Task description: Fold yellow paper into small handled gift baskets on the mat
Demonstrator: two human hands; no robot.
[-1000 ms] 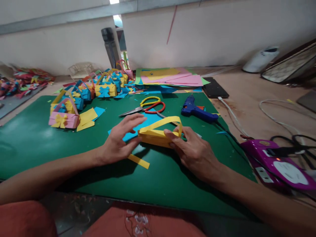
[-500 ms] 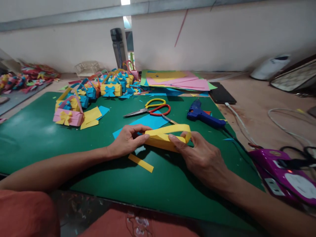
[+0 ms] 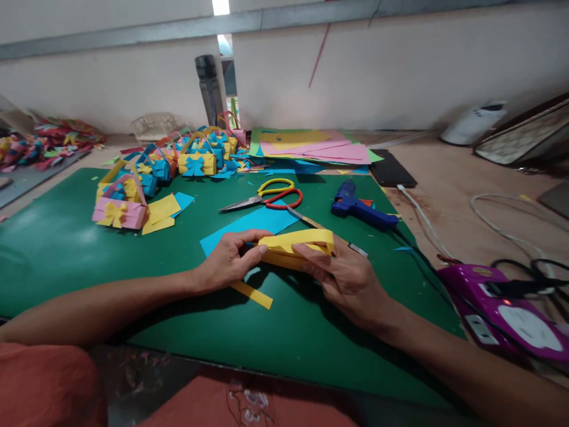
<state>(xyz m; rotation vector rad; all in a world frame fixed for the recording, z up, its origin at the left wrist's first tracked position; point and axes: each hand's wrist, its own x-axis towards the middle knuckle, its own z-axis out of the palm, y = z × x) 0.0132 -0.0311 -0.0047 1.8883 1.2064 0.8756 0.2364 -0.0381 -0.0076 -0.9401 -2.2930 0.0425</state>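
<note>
Between my two hands is a small yellow paper basket [image 3: 284, 259] with a strip handle looped over its top. My left hand [image 3: 231, 256] pinches its left end, thumb in front. At the right end my right hand [image 3: 344, 276] grips it, fingers over the handle and the side. A loose yellow paper strip [image 3: 254, 295] lies on the green mat just below. Behind the hands are a blue paper sheet [image 3: 249, 223], scissors [image 3: 267, 196] with one yellow and one red handle, and a thin craft knife [image 3: 358, 249] partly hidden by my right hand.
A blue glue gun [image 3: 360, 207] lies to the right, its cord running to a purple power strip [image 3: 493, 302]. Finished paper baskets [image 3: 120, 213] stand at the left and back. Coloured sheets [image 3: 315, 148], a phone [image 3: 392, 169] and a bottle [image 3: 208, 89] are behind.
The handle loop, raised and open before, is now pressed lower against the basket. My right hand has moved slightly left and its fingers have shifted along the loop. The view has turned slightly.
</note>
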